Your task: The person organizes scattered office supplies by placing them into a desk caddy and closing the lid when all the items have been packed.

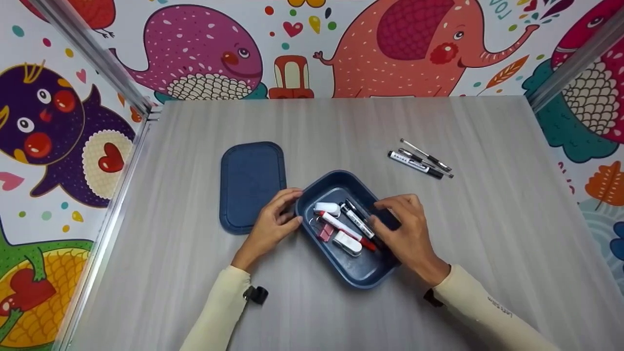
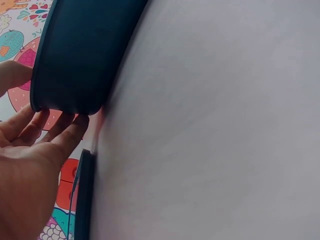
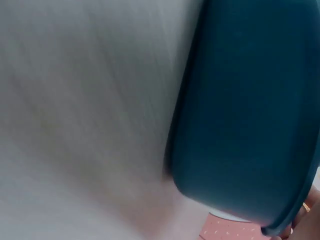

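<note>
A dark blue plastic box (image 1: 363, 278) sits tilted across the table. In it lie a black-and-white marker (image 1: 358, 220), a black pen (image 1: 355, 208), a red-and-white marker (image 1: 341, 225), two white stapler-like pieces (image 1: 347, 243) and a small pink piece (image 1: 325, 232). My left hand (image 1: 273, 222) holds the box's left corner, thumb and fingers against its outer wall; the left wrist view shows those fingers (image 2: 70, 135) at the end wall. Reaching over the right rim, my right hand (image 1: 407, 234) has thumb and fingertips beside the pens; whether it pinches one is unclear.
The flat blue lid (image 1: 251, 190) lies left of the box. At the back right, a black-and-white marker (image 1: 414, 165) and two slim pens (image 1: 426, 155) lie together. Printed cartoon panels (image 1: 409, 53) and metal posts (image 1: 87, 53) border the grey table (image 1: 487, 234).
</note>
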The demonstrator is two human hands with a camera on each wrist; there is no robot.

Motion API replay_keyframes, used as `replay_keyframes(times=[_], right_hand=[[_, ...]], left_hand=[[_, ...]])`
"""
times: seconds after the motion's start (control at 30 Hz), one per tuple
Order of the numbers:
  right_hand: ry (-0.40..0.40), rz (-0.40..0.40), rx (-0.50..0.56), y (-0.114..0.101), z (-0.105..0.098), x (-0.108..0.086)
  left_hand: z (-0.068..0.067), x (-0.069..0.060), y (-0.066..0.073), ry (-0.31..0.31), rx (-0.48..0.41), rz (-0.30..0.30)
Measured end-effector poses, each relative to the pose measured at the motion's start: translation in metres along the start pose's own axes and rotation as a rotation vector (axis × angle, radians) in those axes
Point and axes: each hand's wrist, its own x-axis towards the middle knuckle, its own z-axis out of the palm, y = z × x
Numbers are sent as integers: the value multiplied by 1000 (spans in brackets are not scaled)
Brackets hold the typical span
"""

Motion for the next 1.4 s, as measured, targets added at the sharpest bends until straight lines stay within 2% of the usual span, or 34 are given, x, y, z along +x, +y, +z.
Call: replay_keyframes(times=[0.27,0.57,1.1,1.4], right_hand=[[60,13,-3,15,-6,5],[107,72,-29,39,-17,11],[126,95,-68,66,-26,12],[104,131,-110,82,-35,16]], left_hand=[[0,0,1,1,14,-7],[0,1,2,4,14,-17],[0,0,0,-7,-6,15],[0,0,-1,-2,2,16]])
